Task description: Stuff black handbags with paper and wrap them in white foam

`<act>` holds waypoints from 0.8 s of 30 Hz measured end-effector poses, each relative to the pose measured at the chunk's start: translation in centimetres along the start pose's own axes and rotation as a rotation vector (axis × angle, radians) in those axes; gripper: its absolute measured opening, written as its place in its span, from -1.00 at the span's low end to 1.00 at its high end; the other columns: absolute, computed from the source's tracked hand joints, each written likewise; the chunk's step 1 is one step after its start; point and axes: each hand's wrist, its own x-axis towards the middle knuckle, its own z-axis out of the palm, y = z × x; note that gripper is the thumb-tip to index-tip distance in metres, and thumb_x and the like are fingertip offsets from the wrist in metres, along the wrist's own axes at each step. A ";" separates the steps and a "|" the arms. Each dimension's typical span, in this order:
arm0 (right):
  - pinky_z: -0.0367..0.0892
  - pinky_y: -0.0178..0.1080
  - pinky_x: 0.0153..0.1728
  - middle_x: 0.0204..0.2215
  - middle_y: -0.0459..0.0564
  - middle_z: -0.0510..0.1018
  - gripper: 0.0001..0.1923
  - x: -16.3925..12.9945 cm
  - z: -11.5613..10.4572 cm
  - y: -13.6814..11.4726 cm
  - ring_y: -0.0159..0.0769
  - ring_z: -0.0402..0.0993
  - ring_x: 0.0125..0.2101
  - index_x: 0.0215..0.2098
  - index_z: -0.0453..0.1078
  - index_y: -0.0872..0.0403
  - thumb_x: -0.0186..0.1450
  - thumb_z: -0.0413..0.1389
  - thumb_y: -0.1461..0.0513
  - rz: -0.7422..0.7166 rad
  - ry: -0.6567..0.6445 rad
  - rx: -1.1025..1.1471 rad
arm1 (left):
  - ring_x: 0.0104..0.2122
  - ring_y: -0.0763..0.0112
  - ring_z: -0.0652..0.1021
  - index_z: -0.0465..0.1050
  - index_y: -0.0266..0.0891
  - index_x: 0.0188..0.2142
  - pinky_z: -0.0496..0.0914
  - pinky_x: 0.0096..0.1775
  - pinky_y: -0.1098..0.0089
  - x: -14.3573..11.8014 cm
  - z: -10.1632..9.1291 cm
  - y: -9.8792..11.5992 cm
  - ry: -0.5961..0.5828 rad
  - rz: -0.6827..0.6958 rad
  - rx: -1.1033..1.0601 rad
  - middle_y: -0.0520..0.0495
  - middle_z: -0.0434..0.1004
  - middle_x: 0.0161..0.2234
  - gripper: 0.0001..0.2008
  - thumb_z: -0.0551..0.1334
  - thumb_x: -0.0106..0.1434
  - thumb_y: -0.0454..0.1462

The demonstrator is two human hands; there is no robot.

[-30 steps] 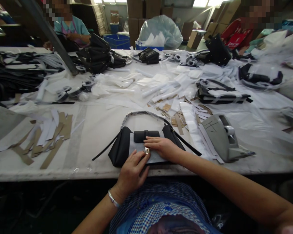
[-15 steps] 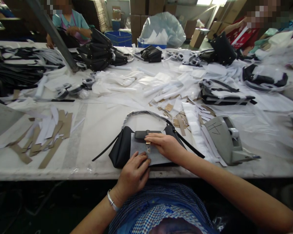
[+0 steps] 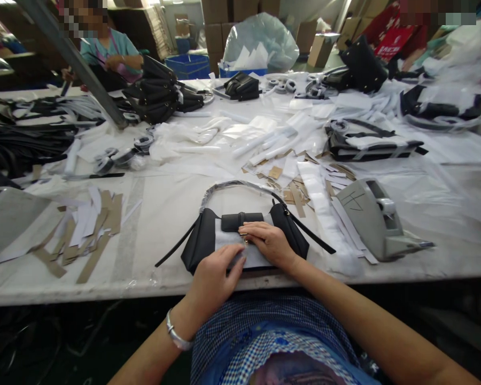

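Observation:
A black handbag (image 3: 198, 243) lies on the table right in front of me, its wrapped handle (image 3: 234, 184) arching away. Pale protective sheeting (image 3: 224, 240) covers its front panel below a black flap (image 3: 230, 222). From the right, my right hand (image 3: 272, 245) curls its fingers over the gold-tipped closure strap at the middle. My left hand (image 3: 214, 272) rests on the lower front, thumb and fingers drawn together beside the small metal clasp (image 3: 246, 242). The fingers partly hide the clasp, so its exact contact with the fingertips is unclear.
Right of the bag stands a grey tape dispenser (image 3: 363, 214). Cardboard and paper strips (image 3: 100, 230) lie to the left, with more beyond the bag. Black bags (image 3: 154, 91), plastic wrapping (image 3: 192, 133) and a slanted metal post (image 3: 84, 69) are farther back. A co-worker (image 3: 112, 53) is across the table.
My left hand has gone from lying spread on the front panel to fingers drawn together at the clasp. My right hand stays at the strap, slightly lower. The view has shifted a little.

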 end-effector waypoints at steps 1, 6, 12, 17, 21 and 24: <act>0.42 -0.13 0.12 -0.10 -0.09 0.65 -0.72 0.0 0.0 0.0 -0.23 0.53 0.02 -0.05 0.56 -0.08 0.35 0.13 0.32 -0.009 0.005 -0.008 | -0.12 0.30 0.60 0.45 -0.16 -0.03 0.50 -0.04 0.28 0.6 -0.4 0.0 0.014 -0.030 -0.027 -0.07 0.60 -0.11 -0.79 0.15 0.37 -0.24; 0.43 -0.13 0.09 -0.11 -0.06 0.65 -0.73 -0.2 0.2 0.2 -0.22 0.54 -0.01 -0.05 0.56 -0.06 0.36 0.13 0.32 -0.059 0.029 -0.062 | -0.30 0.40 0.58 0.49 -0.17 -0.11 0.50 -0.18 0.36 3.8 -1.9 -0.6 -0.003 -0.055 -0.117 -0.05 0.55 -0.20 -0.81 0.22 0.33 -0.18; 0.45 -0.17 0.04 -0.11 0.01 0.64 -0.78 -0.3 0.4 0.6 -0.22 0.55 -0.04 -0.07 0.56 0.01 0.39 0.11 0.30 -0.130 0.076 -0.112 | -0.36 0.43 0.53 0.56 -0.16 -0.27 0.45 -0.26 0.42 6.4 -2.2 -0.6 -0.147 -0.029 0.006 0.01 0.55 -0.31 -0.83 0.34 0.22 -0.13; 0.44 -0.16 0.04 -0.09 0.00 0.64 -0.78 -0.4 0.5 0.6 -0.21 0.54 -0.04 -0.06 0.55 0.01 0.40 0.10 0.27 -0.138 0.058 -0.130 | -0.40 0.42 0.54 0.59 -0.12 -0.35 0.37 -0.32 0.43 7.8 -2.9 0.5 -0.253 -0.054 0.180 0.05 0.61 -0.38 -0.88 0.37 0.19 -0.15; 0.43 -0.16 0.04 -0.09 0.00 0.64 -0.79 -0.4 0.5 0.5 -0.19 0.55 -0.05 -0.07 0.56 0.02 0.40 0.11 0.27 -0.145 0.060 -0.153 | -0.44 0.36 0.55 0.62 -0.06 -0.37 0.26 -0.42 0.42 8.8 -3.6 1.8 -0.339 -0.060 0.396 0.06 0.63 -0.45 -0.90 0.36 0.20 -0.13; 0.44 -0.17 0.03 -0.10 0.00 0.65 -0.81 -0.4 0.6 0.7 -0.19 0.56 -0.07 -0.09 0.56 0.04 0.38 0.14 0.27 -0.160 0.074 -0.157 | -0.41 0.32 0.56 0.63 -0.07 -0.35 0.23 -0.41 0.39 9.1 -3.7 2.6 -0.385 -0.025 0.506 0.02 0.65 -0.41 -0.84 0.31 0.25 -0.10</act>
